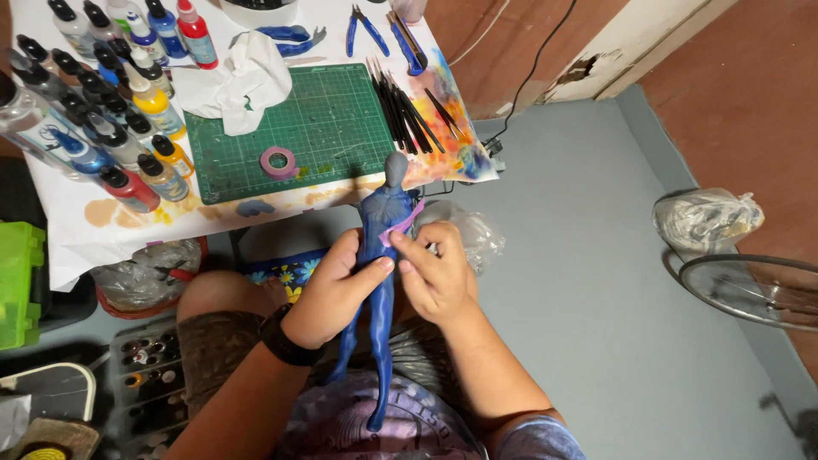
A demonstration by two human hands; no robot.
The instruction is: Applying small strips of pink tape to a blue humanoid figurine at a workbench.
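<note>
The left hand (335, 290) is wrapped around the middle of a blue figure (380, 281), with the thumb lying across its front and the fingers curled behind, so it holds the figure tight. The left arm comes up from the bottom and has a dark band (288, 336) on the wrist. The figure stands almost upright over the person's lap, its grey head near the table edge and its legs pointing down. The right hand (436, 271) is bent at the wrist, and its fingertips pinch a strip of pink tape (400, 225) that lies across the figure's chest. On the table above sit a green cutting mat (332, 128), a roll of pink tape (279, 162), a crumpled white cloth (243, 81), many paint bottles (128, 111) and a row of black brushes (405, 106).
</note>
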